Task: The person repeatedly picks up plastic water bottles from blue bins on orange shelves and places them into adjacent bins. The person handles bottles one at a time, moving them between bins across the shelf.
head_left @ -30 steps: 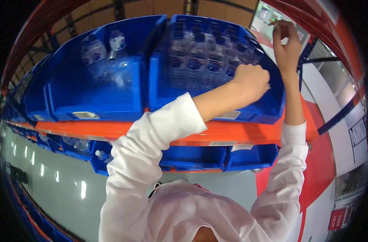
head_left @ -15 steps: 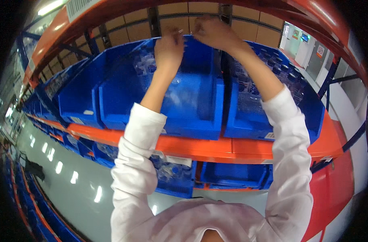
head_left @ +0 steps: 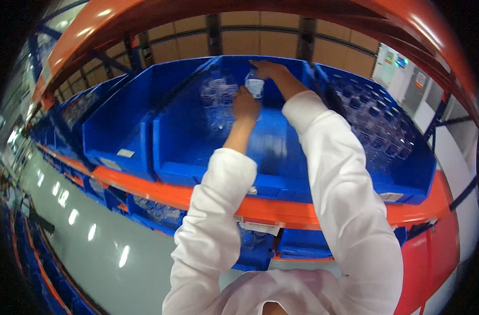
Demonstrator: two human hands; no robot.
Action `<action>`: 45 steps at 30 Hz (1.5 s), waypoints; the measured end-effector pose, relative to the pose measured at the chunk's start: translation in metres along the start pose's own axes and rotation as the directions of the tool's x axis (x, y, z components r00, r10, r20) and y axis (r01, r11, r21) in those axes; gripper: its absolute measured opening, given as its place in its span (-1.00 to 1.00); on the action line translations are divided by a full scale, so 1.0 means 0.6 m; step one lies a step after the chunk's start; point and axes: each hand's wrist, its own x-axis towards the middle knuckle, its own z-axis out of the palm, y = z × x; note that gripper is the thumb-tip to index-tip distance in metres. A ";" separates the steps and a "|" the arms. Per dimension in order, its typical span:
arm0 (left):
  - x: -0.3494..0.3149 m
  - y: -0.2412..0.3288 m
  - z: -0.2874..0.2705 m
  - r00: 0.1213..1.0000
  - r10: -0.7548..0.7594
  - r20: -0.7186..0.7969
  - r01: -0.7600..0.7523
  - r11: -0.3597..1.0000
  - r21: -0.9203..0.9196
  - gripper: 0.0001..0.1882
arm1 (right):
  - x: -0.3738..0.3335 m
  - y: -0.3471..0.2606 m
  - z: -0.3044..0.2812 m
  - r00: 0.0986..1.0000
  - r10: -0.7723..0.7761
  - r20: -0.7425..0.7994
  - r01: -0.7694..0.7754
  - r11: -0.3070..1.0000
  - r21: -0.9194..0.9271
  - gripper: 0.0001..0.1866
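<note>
A small clear plastic bottle with a pale label stands upright over the back of the middle blue bin. My left hand is closed around its lower part. At the bottle's top, my right hand has its fingers bent over the cap area and closed there; the cap itself is hidden. Left of my left hand, a group of similar bottles stands in the same bin, somewhat blurred.
To the right, another blue bin holds many dark-capped bottles. A blue bin adjoins on the left. Below runs an orange shelf beam, with more bins underneath. An orange upper beam arches overhead; cardboard boxes line the back.
My view has shifted, and the bins sit lower and further right. Both hands have come down and closer together, with the bottle now plainly visible between them.
</note>
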 end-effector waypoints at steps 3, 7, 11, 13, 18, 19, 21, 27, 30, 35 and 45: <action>-0.009 -0.085 -0.031 0.999 -0.034 -0.036 0.038 0.989 0.143 -0.56 | -0.015 -0.123 -0.011 0.993 -0.067 0.097 0.051 0.985 0.162 -0.27; -0.008 -0.072 -0.023 0.999 -0.001 -0.039 0.006 0.990 0.144 -0.36 | -0.039 -0.098 -0.044 0.991 -0.080 0.111 0.070 0.993 0.090 -0.16; -0.014 -0.076 -0.038 0.997 0.047 -0.055 -0.042 0.994 0.098 -0.11 | -0.100 -0.139 -0.161 0.965 -0.043 0.259 0.043 0.999 0.006 -0.29; -0.018 -0.044 -0.054 0.978 0.180 -0.109 -0.190 0.978 -0.087 -0.07 | -0.129 -0.142 -0.215 0.944 -0.068 0.322 0.055 0.997 0.050 -0.40; -0.050 0.096 -0.104 0.938 0.240 -0.252 -0.301 0.922 -0.245 -0.09 | -0.231 -0.067 -0.310 0.953 -0.268 0.144 0.241 0.953 0.185 -0.52; -0.059 0.119 -0.111 0.942 0.229 -0.247 -0.286 0.930 -0.229 -0.10 | -0.242 -0.045 -0.320 0.954 -0.290 0.078 0.275 0.949 0.153 -0.52; -0.074 0.170 -0.120 0.920 0.263 -0.289 -0.331 0.918 -0.217 -0.19 | -0.268 0.004 -0.339 0.950 -0.309 -0.048 0.311 0.947 0.075 -0.51; -0.122 0.320 -0.164 0.872 0.431 -0.233 -0.431 0.901 0.053 -0.28 | -0.387 0.187 -0.386 0.377 -0.915 -0.143 0.706 0.384 -0.595 -0.58; -0.112 0.371 -0.162 0.687 0.602 -0.406 -0.591 0.789 0.170 -0.28 | -0.498 0.173 -0.420 0.941 -0.222 -0.257 0.332 0.760 0.558 -0.43; -0.158 0.485 -0.144 0.779 0.523 -0.347 -0.596 0.789 -0.149 -0.32 | -0.585 0.210 -0.453 0.951 0.029 -0.308 0.188 0.736 0.651 -0.51; -0.237 0.449 -0.074 0.945 0.326 0.030 -0.299 0.897 -0.325 -0.19 | -0.578 0.209 -0.276 0.836 0.075 -0.544 0.274 0.802 0.531 -0.52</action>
